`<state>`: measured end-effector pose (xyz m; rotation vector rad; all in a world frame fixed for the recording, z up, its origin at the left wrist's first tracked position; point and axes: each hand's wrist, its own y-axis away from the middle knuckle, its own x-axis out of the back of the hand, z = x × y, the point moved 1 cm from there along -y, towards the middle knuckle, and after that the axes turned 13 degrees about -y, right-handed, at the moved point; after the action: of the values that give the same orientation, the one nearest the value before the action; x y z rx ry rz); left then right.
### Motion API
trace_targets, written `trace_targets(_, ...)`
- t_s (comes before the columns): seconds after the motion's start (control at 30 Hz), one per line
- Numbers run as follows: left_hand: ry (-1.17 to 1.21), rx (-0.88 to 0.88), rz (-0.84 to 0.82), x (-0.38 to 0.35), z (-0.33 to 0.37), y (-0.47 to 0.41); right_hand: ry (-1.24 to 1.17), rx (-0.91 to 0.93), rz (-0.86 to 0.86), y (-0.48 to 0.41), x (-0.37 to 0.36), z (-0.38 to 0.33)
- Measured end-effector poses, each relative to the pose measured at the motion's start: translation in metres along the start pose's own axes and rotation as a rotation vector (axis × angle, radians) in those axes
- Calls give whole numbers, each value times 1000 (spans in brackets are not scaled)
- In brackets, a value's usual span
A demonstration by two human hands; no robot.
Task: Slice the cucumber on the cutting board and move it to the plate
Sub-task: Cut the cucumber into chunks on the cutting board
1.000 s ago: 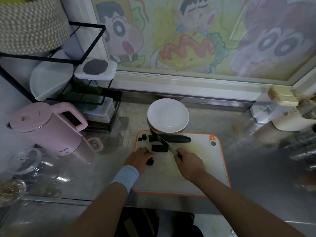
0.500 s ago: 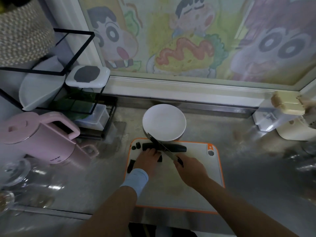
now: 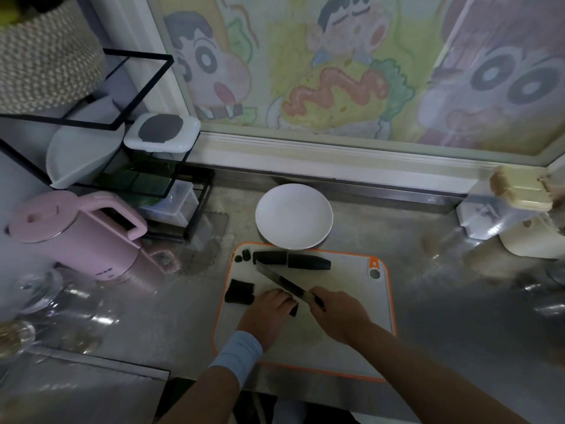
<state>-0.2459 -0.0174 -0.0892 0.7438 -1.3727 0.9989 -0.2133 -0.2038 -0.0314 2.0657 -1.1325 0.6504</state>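
Note:
A white cutting board [image 3: 345, 347] with an orange rim lies on the counter before me. Two dark cucumber lengths [image 3: 292, 260] lie end to end at its far edge, with small end bits [image 3: 243, 257] to their left. A cut chunk [image 3: 240, 290] sits at the board's left. My left hand [image 3: 269, 313] holds down another cucumber piece [image 3: 293, 309], mostly hidden under the fingers. My right hand [image 3: 339, 313] grips a knife [image 3: 282, 281], its blade angled up-left, right beside the left fingers. A white plate [image 3: 293, 215] stands just beyond the board.
A pink kettle [image 3: 76, 237] stands left of the board, with glassware [image 3: 39, 298] in front of it. A black wire rack [image 3: 101, 139] with containers fills the back left. White and cream appliances [image 3: 516, 215] sit at the right. A painted window pane runs along the back.
My left hand has drawn back toward me with a cucumber piece, leaving a cut chunk at the board's left. The knife followed it toward the near middle of the board. The view shifted.

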Motion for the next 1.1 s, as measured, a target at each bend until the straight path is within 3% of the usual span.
trace_targets(0.3, 128, 195, 149, -6, 9, 10, -7, -43, -38, 5, -17, 5)
trace_targets(1.1, 202, 238, 190, -6, 5, 11, 168, 19, 38, 23, -16, -30)
